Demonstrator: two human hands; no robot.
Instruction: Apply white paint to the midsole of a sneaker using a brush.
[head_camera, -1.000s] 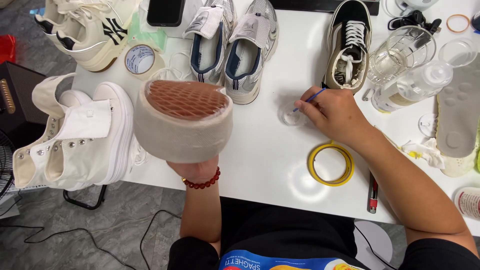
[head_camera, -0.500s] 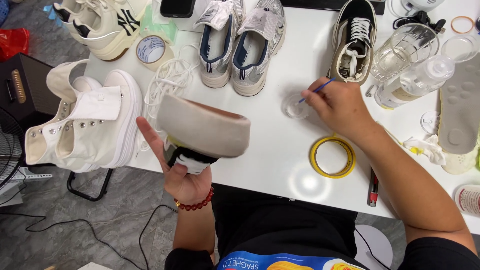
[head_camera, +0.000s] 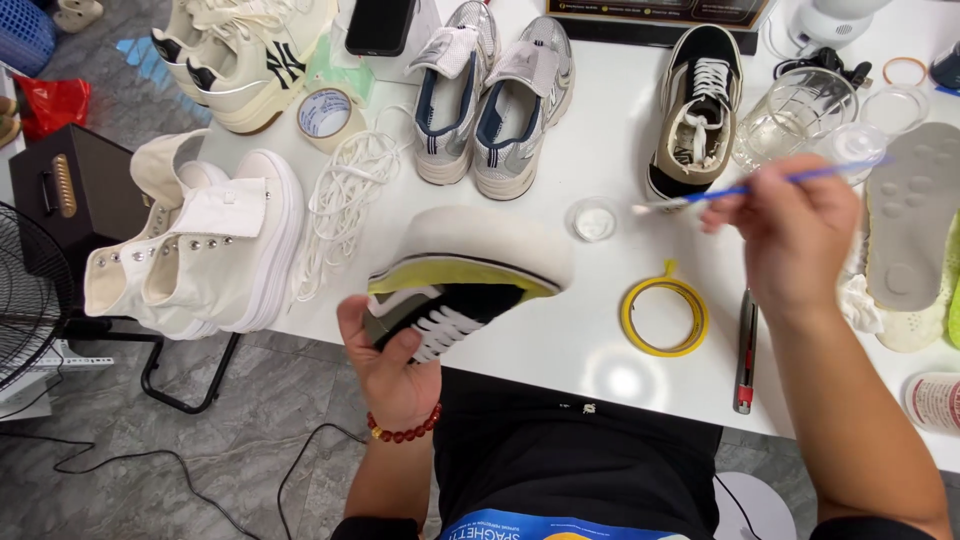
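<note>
Left hand (head_camera: 392, 365) fingers (head_camera: 400, 345) grip black shoe (head_camera: 462, 280), thick white rubber sole turned up, held tilted above worktop (head_camera: 600, 330) edge. Right hand (head_camera: 795, 235) fingers pinch thin blue brush (head_camera: 760, 186), tip over small round clear dish (head_camera: 594, 219). Yellow tape ring (head_camera: 664, 315) beside.

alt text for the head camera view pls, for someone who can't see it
Seen from above, a person's left hand holds a black sneaker on its side, thick white sole up, while the right hand holds a thin blue brush above a white table. Around them lie more sneakers, a small clear dish, yellow tape and loose white laces.
</note>
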